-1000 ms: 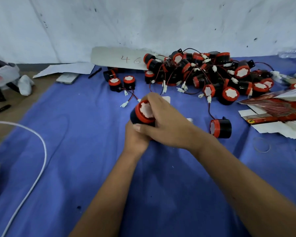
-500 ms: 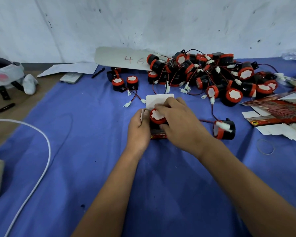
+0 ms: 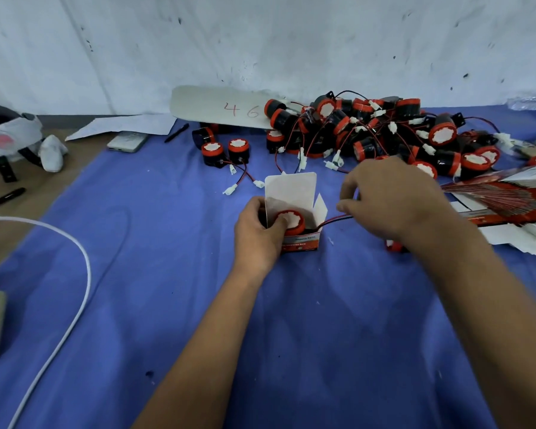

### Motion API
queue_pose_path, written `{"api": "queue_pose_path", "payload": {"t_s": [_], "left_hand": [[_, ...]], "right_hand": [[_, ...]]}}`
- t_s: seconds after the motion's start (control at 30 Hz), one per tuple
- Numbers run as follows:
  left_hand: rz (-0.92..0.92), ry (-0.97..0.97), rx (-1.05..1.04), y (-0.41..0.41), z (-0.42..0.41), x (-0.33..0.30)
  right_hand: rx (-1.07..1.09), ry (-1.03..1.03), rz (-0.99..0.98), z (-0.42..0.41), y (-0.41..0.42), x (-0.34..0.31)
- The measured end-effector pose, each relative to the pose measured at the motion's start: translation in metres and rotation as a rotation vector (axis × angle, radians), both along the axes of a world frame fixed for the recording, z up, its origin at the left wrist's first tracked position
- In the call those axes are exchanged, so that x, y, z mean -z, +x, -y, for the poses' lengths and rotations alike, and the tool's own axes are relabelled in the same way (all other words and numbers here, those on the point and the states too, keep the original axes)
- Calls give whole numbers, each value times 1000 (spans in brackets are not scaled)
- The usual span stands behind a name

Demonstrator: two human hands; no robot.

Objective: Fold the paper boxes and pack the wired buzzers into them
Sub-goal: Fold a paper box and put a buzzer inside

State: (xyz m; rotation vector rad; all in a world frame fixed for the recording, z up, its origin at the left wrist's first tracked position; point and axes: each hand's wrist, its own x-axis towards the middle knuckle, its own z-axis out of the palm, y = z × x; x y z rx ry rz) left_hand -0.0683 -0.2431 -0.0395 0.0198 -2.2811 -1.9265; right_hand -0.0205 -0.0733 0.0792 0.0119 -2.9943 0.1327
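A small paper box [image 3: 300, 243] stands on the blue cloth with its white lid flap [image 3: 291, 190] up. A red-and-black buzzer [image 3: 290, 221] sits inside it, face up. My left hand [image 3: 259, 236] grips the box's left side, thumb on the buzzer. The buzzer's red and black wire [image 3: 334, 218] trails out to the right, pinched in my right hand [image 3: 390, 199]. A large heap of wired buzzers [image 3: 384, 134] lies at the back. A fanned stack of flat boxes [image 3: 508, 202] lies at the right.
Two loose buzzers [image 3: 225, 151] sit left of the heap. A card marked 46 [image 3: 220, 106], a phone [image 3: 127, 141] and a pen [image 3: 176, 133] lie at the back. A white cable [image 3: 75, 274] curves across the left. Another buzzer [image 3: 395, 246] peeks out under my right wrist.
The buzzer went from my raised hands down into the box. My right hand then left the buzzer and moved right, pulling its wire out sideways. The lid flap now stands up.
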Motion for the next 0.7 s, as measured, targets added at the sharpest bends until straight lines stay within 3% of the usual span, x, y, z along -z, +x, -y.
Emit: {"api": "queue_pose_path", "payload": {"t_s": [0.2,0.33,0.47,0.7], "left_hand": [[-18,-36,-4,0,1,0],[-40,-5,23,0,2,2],[-42,0,50,-1,-1,2],[-17,59,65,-2,2,4]], "right_hand": [[-156,-229,33,23,2,-8],[-87,-190,-131,50,-8,22],[-73,-66,-64,66,-14,44],[-188,-84,13,69,-30,33]]}}
